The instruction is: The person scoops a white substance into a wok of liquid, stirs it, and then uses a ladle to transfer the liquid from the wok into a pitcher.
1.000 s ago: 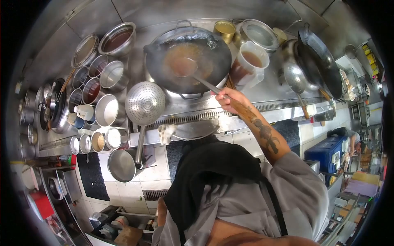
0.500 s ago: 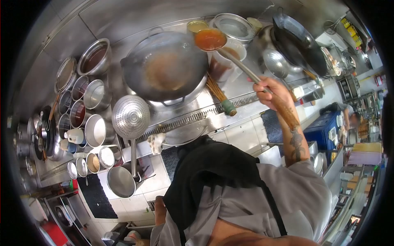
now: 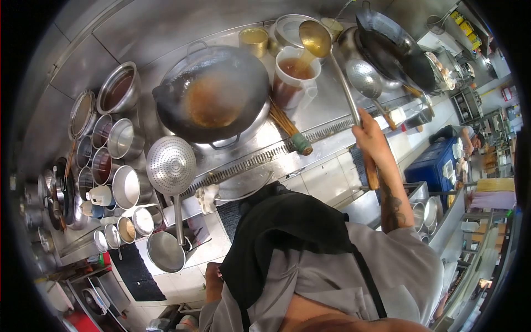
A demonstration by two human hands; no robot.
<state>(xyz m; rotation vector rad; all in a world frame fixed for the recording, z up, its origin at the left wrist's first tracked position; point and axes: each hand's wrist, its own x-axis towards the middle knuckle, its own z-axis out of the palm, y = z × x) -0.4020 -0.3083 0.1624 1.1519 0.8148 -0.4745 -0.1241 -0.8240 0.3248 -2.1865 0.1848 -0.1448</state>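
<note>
My right hand [image 3: 371, 138] is closed round the handle of a long ladle [image 3: 316, 39]. The ladle's bowl is tipped over a clear plastic jug [image 3: 285, 91], and yellowish-brown liquid runs from it into the jug. Reddish-brown liquid fills much of the jug. To its left, a black wok [image 3: 171, 110] on the range has steaming orange-brown liquid at its bottom. Low at my side, beside the black apron [image 3: 293, 221], my left hand [image 3: 213, 279] shows only in part; its fingers cannot be made out.
A bamboo brush [image 3: 293, 135] lies in front of the jug. A perforated skimmer [image 3: 171, 165] rests at the counter's front edge, with several metal pots [image 3: 127, 185] to its left. Another skimmer [image 3: 364, 79] and a second wok [image 3: 387, 52] are at right. Farther right, a person [image 3: 464, 135] bends over.
The ladle has moved right from between wok and jug to above the jug, turning from level to tipped. Its liquid now pours out. My left hand has come slightly more into view.
</note>
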